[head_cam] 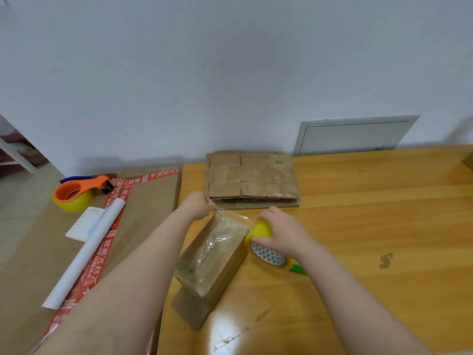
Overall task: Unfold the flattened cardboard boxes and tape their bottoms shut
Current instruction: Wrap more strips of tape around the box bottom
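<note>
Tape roll [261,230] yellow, core triangle-patterned; box [212,257] brown; dispenser [82,188] at 9 o'clock orange; table [371,226] honey-wood.

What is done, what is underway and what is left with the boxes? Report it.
Done: one box is unfolded and stands on the table, clear tape already on its upturned face. Underway: the left hand pinches the tape end while the right hand holds the yellow roll. Left: the flat stack behind.
</note>
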